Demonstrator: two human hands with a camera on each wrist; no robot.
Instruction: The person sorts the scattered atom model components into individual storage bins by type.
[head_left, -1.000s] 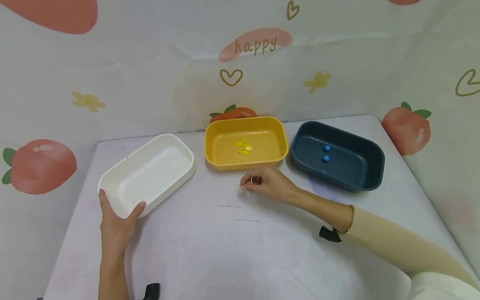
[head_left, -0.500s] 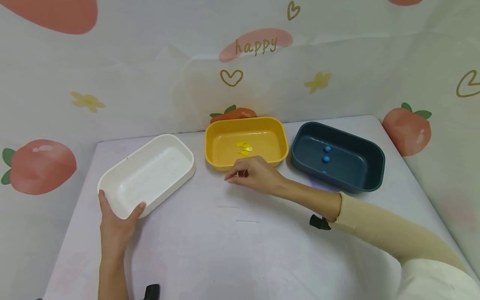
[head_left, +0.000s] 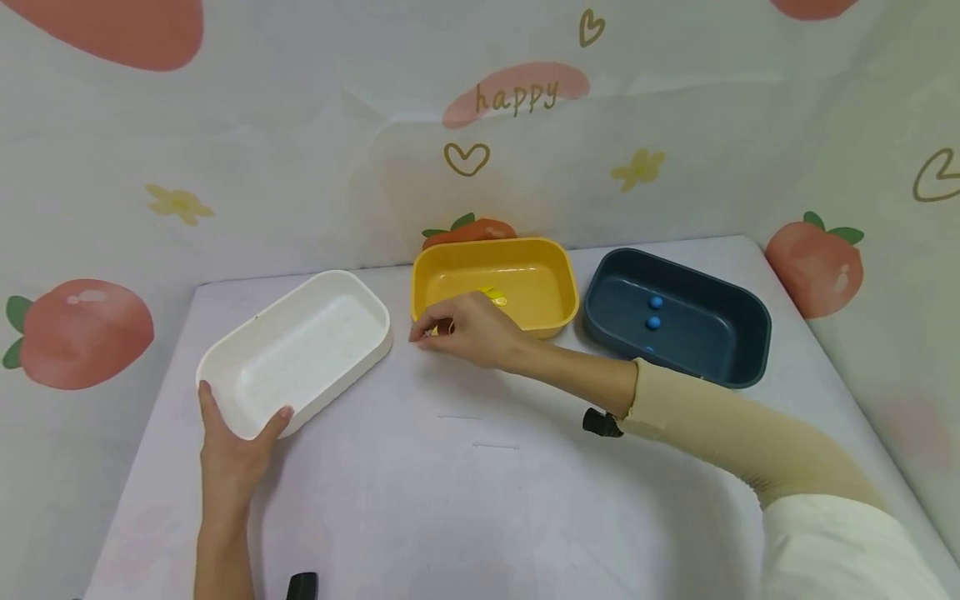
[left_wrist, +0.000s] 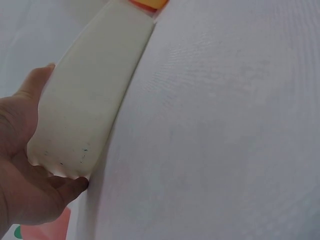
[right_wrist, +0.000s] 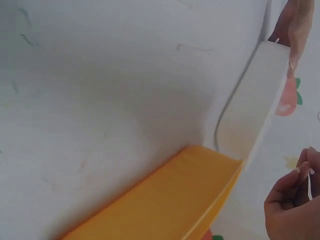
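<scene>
My left hand (head_left: 236, 454) grips the near end of a white tray (head_left: 307, 337), thumb on one side and fingers on the other. In the left wrist view, its fingertips curl against the tray's lower end. My right hand (head_left: 472, 329) is over the near left corner of a yellow tray (head_left: 543, 279), fingertips towards the white tray. Between thumb and fingers it pinches a small thin white piece (right_wrist: 309, 184), best seen in the right wrist view; its kind I cannot tell. Small yellow pieces (head_left: 495, 296) lie in the yellow tray, partly hidden behind the hand.
A dark blue tray (head_left: 712, 333) stands at the right, with small blue balls (head_left: 655, 322) in it. Two thin line-like marks (head_left: 495, 446) show on the white tabletop (head_left: 420, 517). A patterned backdrop (head_left: 300, 167) rises right behind the trays.
My right hand has moved left, from in front of the yellow tray to its near left corner, keeping its pinch. The left hand and the trays have stayed put.
</scene>
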